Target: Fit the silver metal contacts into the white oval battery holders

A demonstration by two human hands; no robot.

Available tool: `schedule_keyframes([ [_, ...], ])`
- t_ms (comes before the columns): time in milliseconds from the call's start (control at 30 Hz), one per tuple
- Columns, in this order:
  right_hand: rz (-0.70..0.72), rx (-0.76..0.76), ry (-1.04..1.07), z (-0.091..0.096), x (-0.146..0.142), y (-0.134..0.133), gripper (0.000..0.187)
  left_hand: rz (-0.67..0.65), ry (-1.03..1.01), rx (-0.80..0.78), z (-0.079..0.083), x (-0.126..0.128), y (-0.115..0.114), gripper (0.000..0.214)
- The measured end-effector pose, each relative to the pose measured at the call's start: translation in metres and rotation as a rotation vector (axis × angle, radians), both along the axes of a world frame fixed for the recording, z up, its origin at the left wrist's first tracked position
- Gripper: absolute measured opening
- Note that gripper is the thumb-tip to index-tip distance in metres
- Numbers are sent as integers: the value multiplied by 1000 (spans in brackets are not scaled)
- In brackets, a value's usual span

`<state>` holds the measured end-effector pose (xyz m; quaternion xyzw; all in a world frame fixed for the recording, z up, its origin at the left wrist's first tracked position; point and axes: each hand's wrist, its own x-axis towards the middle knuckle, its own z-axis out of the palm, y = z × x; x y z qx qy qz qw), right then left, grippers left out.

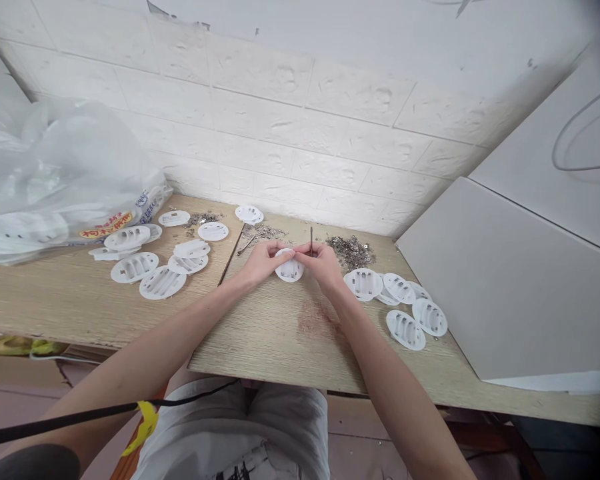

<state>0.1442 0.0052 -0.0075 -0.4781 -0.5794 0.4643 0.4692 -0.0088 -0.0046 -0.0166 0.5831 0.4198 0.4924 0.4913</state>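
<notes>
Your left fingers point(274, 247) pinch a disc point(290, 270), right fingers point(321, 249) it and a rod point(311, 235); right-side discs point(405, 329) look done, left-side discs point(163, 283) unfinished.

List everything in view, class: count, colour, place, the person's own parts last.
Table: one, brownish, middle
Wall: one, white, behind table
Held disc: one, white, centre
Upright rod: one, dark, right of held disc
Lying rod: one, dark, left of held disc
Left discs: about ten, white, table's left
Right discs: about six, white, table's right
Metal bits: uncountable, silvery, near wall
Plastic bag: one, translucent, left
Box: one, pale grey, right
Cable: one, pale, upper right
Cord: one, black, yellow-tagged, lower left
Printed garment: one, pale, bottom
Left hand: one, bare, holding disc
Right hand: one, bare, holding rod
</notes>
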Motion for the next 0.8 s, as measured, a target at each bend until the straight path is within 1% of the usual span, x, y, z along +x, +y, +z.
schedule_keyframes([
  [133,38,-79,89,4,1,-2,25,13,15,-27,1,0,-1,25],
  [300,89,-164,175,4,2,-1,30,11,21,-30,1,1,-1,24],
  [367,107,-172,213,2,0,-1,32,10,44,-23,1,0,0,24],
  [467,99,-158,238,1,-2,-1,31,-12,102,9,1,-2,0,23],
  [533,88,-153,222,0,-3,-2,31,-14,156,48,1,-3,0,21],
  [633,100,-157,182,0,-3,-1,31,25,217,85,0,-4,1,17],
  [700,110,-164,182,-1,-2,0,29,54,174,24,0,-3,2,15],
  [733,116,-179,205,-2,-2,1,27,57,111,-38,0,-3,2,15],
  [800,129,-245,299,-2,-1,3,25,4,-87,-181,2,-3,1,18],
])
